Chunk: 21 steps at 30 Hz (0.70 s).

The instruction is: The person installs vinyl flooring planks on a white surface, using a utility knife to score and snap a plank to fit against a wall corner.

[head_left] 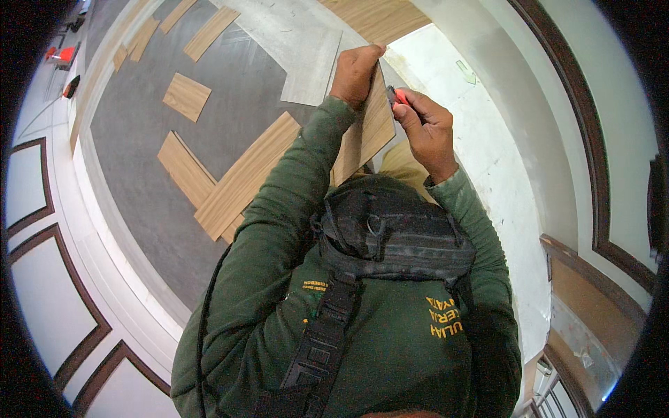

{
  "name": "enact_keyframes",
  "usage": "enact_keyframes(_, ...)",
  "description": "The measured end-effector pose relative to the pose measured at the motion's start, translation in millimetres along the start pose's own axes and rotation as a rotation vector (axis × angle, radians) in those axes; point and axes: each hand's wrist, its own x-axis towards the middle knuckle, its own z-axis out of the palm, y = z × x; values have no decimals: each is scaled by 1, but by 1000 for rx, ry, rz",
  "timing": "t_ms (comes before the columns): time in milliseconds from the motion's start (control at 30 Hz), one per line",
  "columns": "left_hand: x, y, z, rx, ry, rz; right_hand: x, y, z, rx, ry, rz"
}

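Note:
My left hand (354, 73) grips the upper end of a wood-grain plank (366, 136), held tilted on edge in front of me, fingers wrapped over its top. My right hand (430, 129) is closed on a small red and dark tool (397, 95), perhaps a cutter, at the plank's right edge; its tip is hard to make out. More wood-grain planks (247, 171) lie stacked loosely on the dark grey floor (139, 167) to my left. Pale grey pieces (306, 70) lie beyond my left hand. A black bag (394, 233) is strapped across my front.
Several short plank pieces (187, 94) are scattered toward the far left. A wooden surface (376, 14) is at the top. A white strip of floor (502, 209) runs on my right beside a trimmed wall (624, 139). Red objects (64, 56) stand at the far left.

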Motion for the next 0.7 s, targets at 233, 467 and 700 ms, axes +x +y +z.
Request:
enact_keyframes(233, -2, 6, 3, -68, -25, -23, -3, 5, 0, -5, 13, -41)
enact_keyframes(467, 7, -15, 3, -22, -19, 85, -2, 2, 3, 29, 2, -6)
enact_keyframes(700, 15, -31, -9, -51, -54, 31, 3, 3, 5, -23, -45, -67)
